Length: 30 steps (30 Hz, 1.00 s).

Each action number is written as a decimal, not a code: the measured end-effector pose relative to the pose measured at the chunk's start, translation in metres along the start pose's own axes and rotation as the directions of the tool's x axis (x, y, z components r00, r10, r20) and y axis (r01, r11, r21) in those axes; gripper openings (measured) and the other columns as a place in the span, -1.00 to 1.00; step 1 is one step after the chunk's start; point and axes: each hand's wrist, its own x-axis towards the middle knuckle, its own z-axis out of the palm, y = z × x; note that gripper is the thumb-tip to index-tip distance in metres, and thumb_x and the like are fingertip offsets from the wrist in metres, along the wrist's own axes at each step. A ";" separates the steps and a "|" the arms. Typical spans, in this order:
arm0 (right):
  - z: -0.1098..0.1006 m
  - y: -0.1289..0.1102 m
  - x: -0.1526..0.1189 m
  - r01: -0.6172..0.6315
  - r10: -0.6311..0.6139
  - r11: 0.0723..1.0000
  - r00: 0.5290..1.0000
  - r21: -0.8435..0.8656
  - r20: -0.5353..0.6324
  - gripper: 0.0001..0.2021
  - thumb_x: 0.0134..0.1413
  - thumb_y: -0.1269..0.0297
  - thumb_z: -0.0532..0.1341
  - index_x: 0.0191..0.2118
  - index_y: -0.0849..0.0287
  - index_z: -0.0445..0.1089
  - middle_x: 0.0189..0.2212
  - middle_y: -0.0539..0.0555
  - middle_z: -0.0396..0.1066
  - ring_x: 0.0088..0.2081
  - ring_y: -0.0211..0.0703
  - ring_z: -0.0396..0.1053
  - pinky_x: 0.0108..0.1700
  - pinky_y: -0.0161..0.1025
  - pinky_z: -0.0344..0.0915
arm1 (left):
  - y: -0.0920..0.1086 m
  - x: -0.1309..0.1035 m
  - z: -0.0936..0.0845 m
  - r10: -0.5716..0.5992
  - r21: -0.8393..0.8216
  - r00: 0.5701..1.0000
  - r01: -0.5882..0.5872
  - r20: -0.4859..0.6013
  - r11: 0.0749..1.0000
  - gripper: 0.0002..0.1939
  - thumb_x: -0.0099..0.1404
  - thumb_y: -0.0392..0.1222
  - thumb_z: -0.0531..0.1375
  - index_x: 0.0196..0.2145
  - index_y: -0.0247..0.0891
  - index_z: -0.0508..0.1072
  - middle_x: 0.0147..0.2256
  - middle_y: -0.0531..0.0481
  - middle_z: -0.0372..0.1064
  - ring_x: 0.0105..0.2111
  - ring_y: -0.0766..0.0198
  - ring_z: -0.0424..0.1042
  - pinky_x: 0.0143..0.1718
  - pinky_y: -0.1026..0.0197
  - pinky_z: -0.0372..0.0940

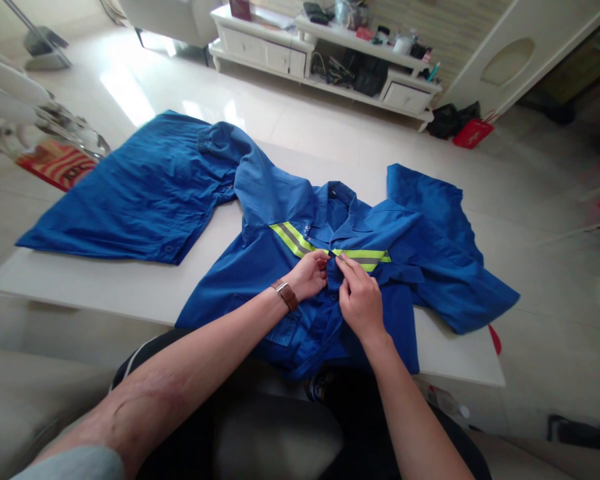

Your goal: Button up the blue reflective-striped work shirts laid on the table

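A blue work jacket point(280, 193) with yellow-and-grey reflective strips lies spread on a white table, its collar away from me. My left hand point(309, 275), with a brown-strapped watch at the wrist, is closed on the jacket's front edge at chest height. Right beside it, my right hand point(361, 293) pinches the same front edge with thumb and forefinger, where the two strips meet. A small dark spot shows between the fingertips; I cannot make out what it is. The lower front hangs in folds toward my lap.
More folded blue clothing point(130, 193) covers the table's left end, and another blue bundle point(430, 193) lies at the right. The white table's point(105, 290) near edge is close to my knees. Beyond stands a white cabinet point(260, 50) with clutter, and a red box point(473, 133) on the floor.
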 end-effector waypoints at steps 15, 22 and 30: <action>0.004 0.003 0.002 -0.106 0.124 0.970 0.990 0.221 -0.071 -0.44 0.25 0.49 0.03 0.33 0.12 0.32 0.22 0.14 0.39 0.24 -0.03 0.35 0.32 -0.07 0.29 | -0.013 0.002 0.000 0.391 0.243 0.904 -0.425 0.174 0.872 -0.84 0.06 -0.28 0.40 -0.43 -0.31 0.48 -0.47 0.08 0.41 -0.48 0.40 0.36 -0.41 0.33 0.22; -0.001 0.000 0.003 -0.065 0.087 0.966 0.993 0.251 -0.076 -0.43 0.25 0.50 0.02 0.34 0.08 0.31 0.18 0.13 0.41 0.21 -0.05 0.37 0.30 -0.08 0.31 | -0.014 0.004 -0.004 0.574 0.391 0.774 -0.631 0.266 0.670 -0.83 0.18 -0.14 0.35 -0.42 -0.30 0.53 -0.52 0.12 0.33 -0.53 0.43 0.21 -0.47 0.34 0.08; -0.005 -0.004 0.005 -0.079 0.106 0.965 0.990 0.250 -0.097 -0.42 0.25 0.48 0.04 0.36 0.08 0.29 0.15 0.15 0.43 0.19 -0.02 0.39 0.29 -0.07 0.33 | -0.008 -0.007 0.000 0.650 0.438 0.651 -0.754 0.393 0.490 -0.85 0.28 -0.16 0.29 -0.41 -0.27 0.54 -0.44 0.06 0.37 -0.40 0.34 0.26 -0.33 0.33 0.16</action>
